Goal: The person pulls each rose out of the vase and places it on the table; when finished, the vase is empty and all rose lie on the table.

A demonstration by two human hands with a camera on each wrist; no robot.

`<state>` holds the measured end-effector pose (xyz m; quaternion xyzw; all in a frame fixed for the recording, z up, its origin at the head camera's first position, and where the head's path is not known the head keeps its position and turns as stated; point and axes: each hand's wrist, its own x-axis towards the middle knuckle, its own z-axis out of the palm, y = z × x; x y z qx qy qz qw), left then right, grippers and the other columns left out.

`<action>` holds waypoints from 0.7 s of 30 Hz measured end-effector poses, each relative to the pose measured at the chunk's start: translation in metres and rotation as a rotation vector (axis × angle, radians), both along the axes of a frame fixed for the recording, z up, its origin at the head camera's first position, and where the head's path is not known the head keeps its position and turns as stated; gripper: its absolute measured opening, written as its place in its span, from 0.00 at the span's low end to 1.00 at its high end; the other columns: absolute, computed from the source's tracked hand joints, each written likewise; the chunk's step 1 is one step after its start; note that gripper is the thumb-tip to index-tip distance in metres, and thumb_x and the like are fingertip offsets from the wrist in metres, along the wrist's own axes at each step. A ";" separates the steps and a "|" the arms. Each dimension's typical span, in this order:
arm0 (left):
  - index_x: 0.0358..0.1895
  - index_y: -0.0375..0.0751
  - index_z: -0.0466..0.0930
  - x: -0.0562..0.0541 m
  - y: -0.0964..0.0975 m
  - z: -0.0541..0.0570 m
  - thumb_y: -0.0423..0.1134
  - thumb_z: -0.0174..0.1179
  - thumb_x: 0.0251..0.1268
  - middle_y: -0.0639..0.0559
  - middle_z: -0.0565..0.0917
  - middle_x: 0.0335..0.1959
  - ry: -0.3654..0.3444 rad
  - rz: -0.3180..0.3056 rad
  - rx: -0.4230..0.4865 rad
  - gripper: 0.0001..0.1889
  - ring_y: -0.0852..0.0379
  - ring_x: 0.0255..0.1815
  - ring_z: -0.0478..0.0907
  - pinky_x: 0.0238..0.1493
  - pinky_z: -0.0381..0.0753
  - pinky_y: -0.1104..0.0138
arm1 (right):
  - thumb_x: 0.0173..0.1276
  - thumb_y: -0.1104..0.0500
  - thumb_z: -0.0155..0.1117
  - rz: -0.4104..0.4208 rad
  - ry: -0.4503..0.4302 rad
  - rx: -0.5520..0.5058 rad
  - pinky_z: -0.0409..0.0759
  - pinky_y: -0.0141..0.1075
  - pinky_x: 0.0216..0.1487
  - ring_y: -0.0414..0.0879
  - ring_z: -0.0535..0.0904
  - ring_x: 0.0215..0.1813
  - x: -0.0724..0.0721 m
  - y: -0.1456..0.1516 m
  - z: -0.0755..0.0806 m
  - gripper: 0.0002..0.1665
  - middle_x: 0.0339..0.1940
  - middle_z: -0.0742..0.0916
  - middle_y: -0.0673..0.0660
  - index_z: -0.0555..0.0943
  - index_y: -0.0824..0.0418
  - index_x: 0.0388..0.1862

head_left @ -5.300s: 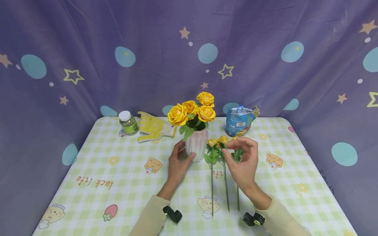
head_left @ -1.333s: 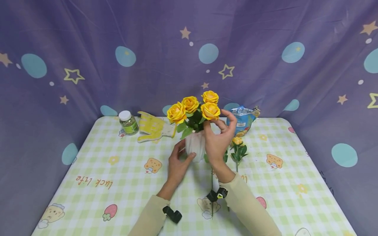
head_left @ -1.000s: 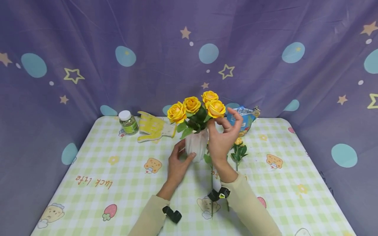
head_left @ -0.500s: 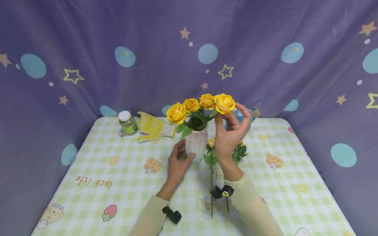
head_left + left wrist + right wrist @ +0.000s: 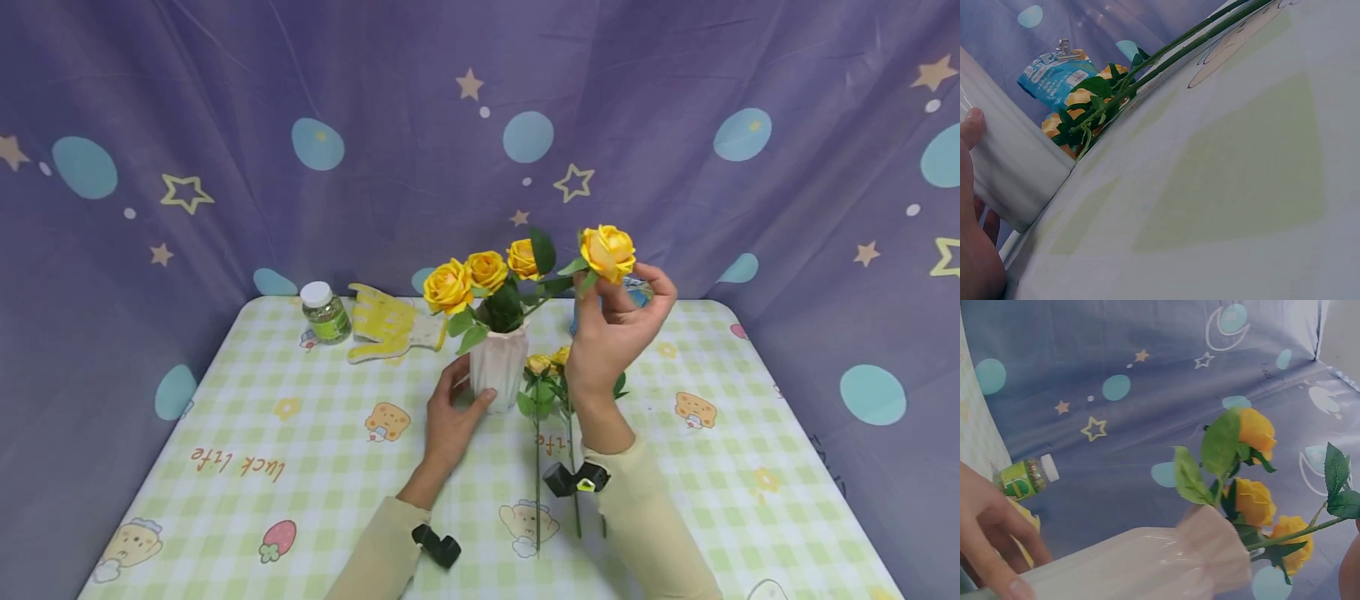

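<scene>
My left hand point(image 5: 452, 421) grips the lower part of a pale, ribbed vase point(image 5: 498, 367), its thumb against the front. The vase stands upright on the table. Three yellow roses point(image 5: 448, 287) lean out of its mouth. With bent fingertips my right hand point(image 5: 618, 337) pinches a fourth yellow rose point(image 5: 607, 252) just under the bloom. That rose's stem point(image 5: 1297, 534) slants into the vase mouth in the right wrist view; its lower end is hidden. Smaller yellow roses point(image 5: 538, 364) with long stems lie on the table right of the vase, partly covered by my right hand.
At the back left stand a white-lidded jar point(image 5: 326, 312) and a yellow-and-white work glove point(image 5: 393, 323). A blue bag point(image 5: 1060, 78), closed with a clip, sits behind my right hand. A checked cloth point(image 5: 300, 500) covers the table; a purple curtain point(image 5: 420, 183) hangs behind.
My right hand came from the lying roses to the vase, took one rose there, and has drawn its bloom to the right, away from the others. My left hand has stayed on the vase.
</scene>
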<state>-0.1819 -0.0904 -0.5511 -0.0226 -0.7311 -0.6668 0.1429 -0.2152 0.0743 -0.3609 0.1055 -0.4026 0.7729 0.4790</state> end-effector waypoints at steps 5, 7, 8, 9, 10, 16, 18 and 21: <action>0.78 0.53 0.78 0.000 0.000 -0.001 0.38 0.79 0.71 0.49 0.83 0.74 0.004 0.002 -0.001 0.34 0.43 0.72 0.82 0.76 0.78 0.45 | 0.66 0.79 0.74 0.004 0.015 -0.071 0.94 0.45 0.56 0.46 0.93 0.36 0.003 0.007 0.010 0.27 0.29 0.93 0.59 0.69 0.66 0.55; 0.78 0.53 0.78 -0.001 0.000 -0.001 0.38 0.79 0.70 0.48 0.83 0.74 0.005 0.002 0.000 0.34 0.43 0.72 0.82 0.76 0.78 0.44 | 0.65 0.80 0.74 0.009 0.033 -0.104 0.93 0.46 0.56 0.47 0.93 0.35 0.004 0.009 0.013 0.27 0.29 0.92 0.61 0.68 0.66 0.52; 0.78 0.53 0.78 -0.001 0.000 -0.001 0.38 0.79 0.70 0.48 0.83 0.74 0.006 0.003 0.000 0.34 0.43 0.71 0.82 0.76 0.79 0.44 | 0.64 0.81 0.74 0.006 0.040 -0.119 0.93 0.46 0.55 0.47 0.92 0.35 0.004 0.011 0.015 0.27 0.27 0.91 0.60 0.67 0.66 0.50; 0.78 0.53 0.78 -0.001 0.000 -0.002 0.38 0.79 0.70 0.49 0.83 0.73 0.008 0.004 -0.001 0.34 0.43 0.71 0.82 0.76 0.79 0.44 | 0.64 0.82 0.73 0.007 0.047 -0.136 0.94 0.46 0.55 0.47 0.92 0.34 0.005 0.012 0.017 0.28 0.26 0.90 0.60 0.66 0.66 0.48; 0.78 0.53 0.78 -0.001 0.000 -0.002 0.38 0.79 0.70 0.49 0.83 0.73 0.008 0.004 -0.002 0.34 0.43 0.71 0.82 0.76 0.79 0.44 | 0.63 0.82 0.73 0.008 0.058 -0.154 0.93 0.46 0.55 0.48 0.91 0.33 0.005 0.014 0.018 0.28 0.25 0.89 0.60 0.65 0.65 0.46; 0.78 0.54 0.78 -0.001 0.000 -0.002 0.39 0.79 0.70 0.49 0.83 0.73 0.002 0.007 -0.008 0.35 0.44 0.71 0.82 0.76 0.79 0.45 | 0.64 0.84 0.69 0.020 0.107 -0.243 0.91 0.46 0.52 0.50 0.86 0.32 0.003 0.028 0.029 0.28 0.22 0.85 0.58 0.61 0.64 0.40; 0.78 0.52 0.78 -0.001 0.000 -0.002 0.38 0.79 0.70 0.48 0.83 0.73 0.004 0.007 -0.007 0.35 0.44 0.71 0.82 0.76 0.79 0.46 | 0.65 0.84 0.68 0.020 0.119 -0.254 0.89 0.44 0.50 0.52 0.87 0.36 0.003 0.033 0.033 0.25 0.25 0.88 0.61 0.63 0.65 0.41; 0.78 0.52 0.77 -0.001 0.001 -0.002 0.38 0.79 0.71 0.48 0.83 0.73 0.003 0.007 -0.010 0.35 0.44 0.71 0.82 0.76 0.79 0.46 | 0.64 0.81 0.75 0.031 0.153 -0.277 0.88 0.45 0.47 0.58 0.88 0.40 0.004 0.040 0.037 0.27 0.37 0.93 0.70 0.66 0.68 0.46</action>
